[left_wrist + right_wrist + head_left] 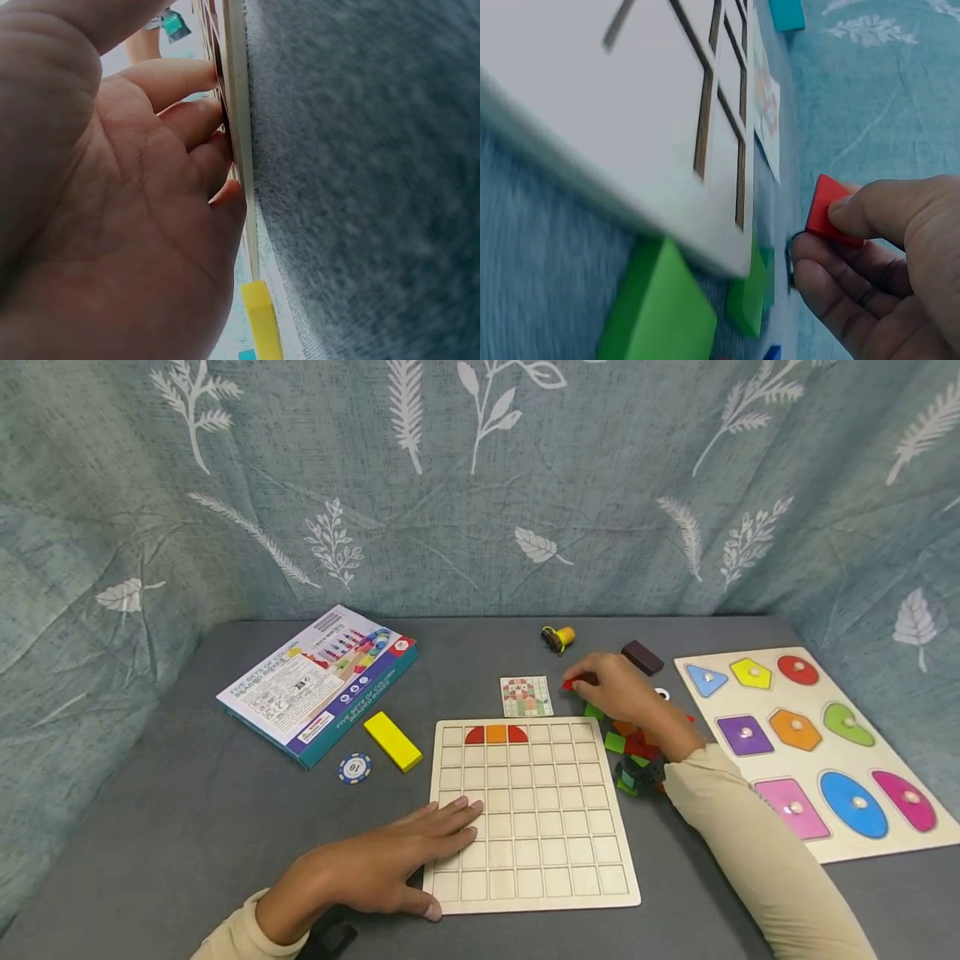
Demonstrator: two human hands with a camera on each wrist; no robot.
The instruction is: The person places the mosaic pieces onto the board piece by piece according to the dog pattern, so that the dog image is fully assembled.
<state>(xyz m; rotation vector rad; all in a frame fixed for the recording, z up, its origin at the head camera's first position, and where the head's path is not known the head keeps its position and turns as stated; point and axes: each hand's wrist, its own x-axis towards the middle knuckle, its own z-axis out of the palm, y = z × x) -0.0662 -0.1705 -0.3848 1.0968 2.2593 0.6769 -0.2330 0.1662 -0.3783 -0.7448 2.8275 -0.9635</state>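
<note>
Your right hand [621,690] pinched a flat red piece [823,210], material unclear, right of centre; your left hand [382,857] lay, fingers extended, on the square pale wooden grid board [545,840], lower centre. A loose pinch risked dropping the piece among the green blocks [615,742].

Head view facing forward and down, close sideways wrist views, all sharing the board [546,820]
</note>
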